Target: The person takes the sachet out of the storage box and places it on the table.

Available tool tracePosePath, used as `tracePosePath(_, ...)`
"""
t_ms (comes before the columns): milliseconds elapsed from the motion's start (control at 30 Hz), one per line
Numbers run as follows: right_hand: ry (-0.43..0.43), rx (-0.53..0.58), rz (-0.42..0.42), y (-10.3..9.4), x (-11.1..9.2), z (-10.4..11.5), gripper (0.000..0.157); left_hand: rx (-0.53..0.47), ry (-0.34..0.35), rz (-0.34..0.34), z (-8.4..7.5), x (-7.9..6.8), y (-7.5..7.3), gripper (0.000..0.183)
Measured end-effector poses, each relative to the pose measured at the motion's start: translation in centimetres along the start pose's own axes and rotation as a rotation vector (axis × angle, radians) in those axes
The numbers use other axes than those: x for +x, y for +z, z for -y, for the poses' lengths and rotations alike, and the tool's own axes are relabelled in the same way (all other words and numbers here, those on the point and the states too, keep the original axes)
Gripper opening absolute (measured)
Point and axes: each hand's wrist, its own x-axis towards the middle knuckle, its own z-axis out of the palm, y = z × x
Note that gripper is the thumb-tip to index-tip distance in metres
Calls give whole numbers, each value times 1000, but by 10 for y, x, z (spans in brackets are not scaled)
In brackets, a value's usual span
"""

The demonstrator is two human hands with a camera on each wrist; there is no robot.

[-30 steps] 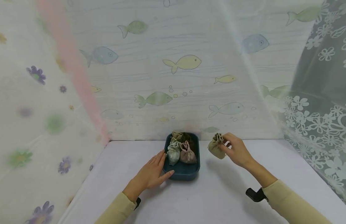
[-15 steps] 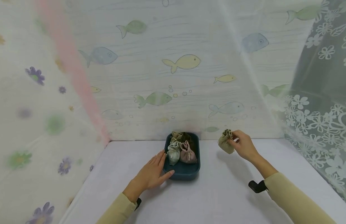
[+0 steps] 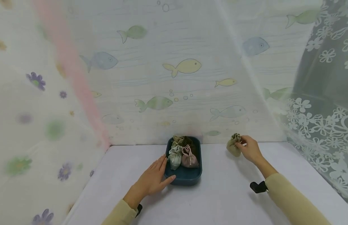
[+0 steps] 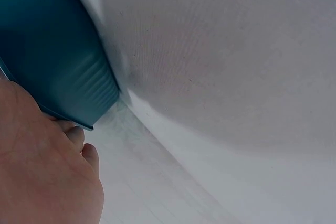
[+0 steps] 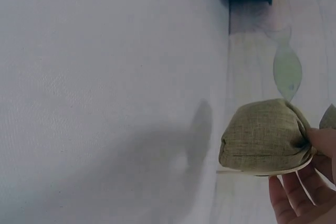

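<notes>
My right hand (image 3: 250, 149) pinches an olive-green drawstring pouch (image 3: 234, 146) by its gathered neck, to the right of the basin. In the right wrist view the full, rounded pouch (image 5: 262, 136) hangs over the white table, its shadow beside it. My left hand (image 3: 151, 177) rests with straight fingers against the left rim of a dark blue plastic basin (image 3: 186, 180). Inside the basin sit a pale green pouch (image 3: 175, 158), a mauve pouch (image 3: 190, 160), and behind them an olive pouch (image 3: 178, 140) and a darker brown-green one (image 3: 192, 143), partly hidden.
A white cloth covers the table (image 3: 179, 206). Behind it hangs a pale curtain (image 3: 188, 100) printed with fish, reaching down to the table's back edge. Flowered sheer curtains hang at the left (image 3: 50, 125) and right (image 3: 323, 131).
My right hand has carried the olive-green pouch to the right, away from the basin. The left hand stays at the basin's rim, and the pouches inside have not moved.
</notes>
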Motion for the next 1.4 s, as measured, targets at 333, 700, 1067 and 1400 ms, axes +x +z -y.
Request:
tracePosePath(333,57,-29,-15,-5,0,-15,37,-13,23,-22,0,6,-6,97)
tracePosePath(700,115,-24,9,0,-8,-26,40,-46,22,3,-3,2,-6,97)
tracePosePath(1067,17,-37,-60,-5,-23,-24,40,-37,8,12,-2,1,-4,99)
tracePosePath(1400,3,-42,-65,-8,-41,-7,35,-32,-4,20,0,-1,-1,100)
